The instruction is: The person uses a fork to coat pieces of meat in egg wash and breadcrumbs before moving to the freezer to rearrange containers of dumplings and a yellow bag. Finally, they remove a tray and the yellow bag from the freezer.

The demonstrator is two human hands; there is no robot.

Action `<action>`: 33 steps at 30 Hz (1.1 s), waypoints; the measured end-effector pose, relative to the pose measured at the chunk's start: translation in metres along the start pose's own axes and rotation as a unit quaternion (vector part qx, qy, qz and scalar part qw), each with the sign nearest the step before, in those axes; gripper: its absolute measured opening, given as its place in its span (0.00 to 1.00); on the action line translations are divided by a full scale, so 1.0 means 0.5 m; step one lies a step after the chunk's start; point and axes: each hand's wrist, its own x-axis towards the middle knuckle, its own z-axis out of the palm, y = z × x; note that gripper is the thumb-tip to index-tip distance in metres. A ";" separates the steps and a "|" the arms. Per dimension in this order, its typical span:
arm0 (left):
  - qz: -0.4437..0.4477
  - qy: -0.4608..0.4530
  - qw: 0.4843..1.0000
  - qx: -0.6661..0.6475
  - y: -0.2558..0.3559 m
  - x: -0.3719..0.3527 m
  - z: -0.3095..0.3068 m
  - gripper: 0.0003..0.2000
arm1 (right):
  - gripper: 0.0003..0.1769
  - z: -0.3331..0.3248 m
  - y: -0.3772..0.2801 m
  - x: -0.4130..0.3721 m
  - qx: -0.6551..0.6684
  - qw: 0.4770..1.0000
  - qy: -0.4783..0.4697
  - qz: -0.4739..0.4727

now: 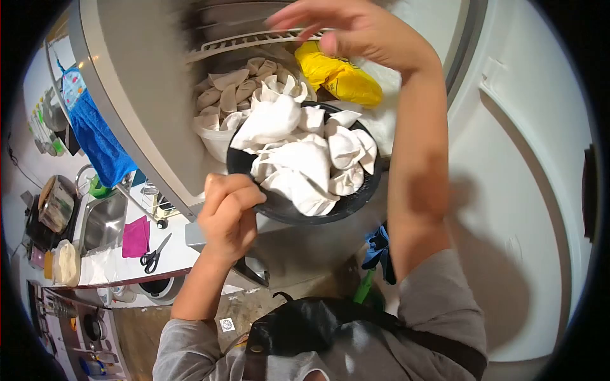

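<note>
My left hand (230, 213) grips the near left rim of a black bowl (286, 213), fingers curled over the edge. White folded dumplings (295, 168) fill much of the bowl, which is at the front of the open fridge compartment. Behind it a white tub (213, 141) is heaped with more dumplings (235, 86), partly hidden by the bowl. My right hand (346, 28) is raised above a yellow plastic bag (343, 76), near the wire rack (254, 41). Its fingers are apart, slightly blurred, and nothing shows in them.
The open fridge door (521, 190) stands on the right, the fridge's side wall (133, 95) on the left. Left of the fridge a counter holds scissors (152, 259), a magenta cloth (136, 238) and a sink (105, 219). A blue towel (98, 136) hangs nearby.
</note>
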 end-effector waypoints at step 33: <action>-0.101 0.017 0.928 0.357 0.115 -0.246 -0.432 0.07 | 0.32 0.030 0.286 -0.112 -0.124 0.840 0.353 0.394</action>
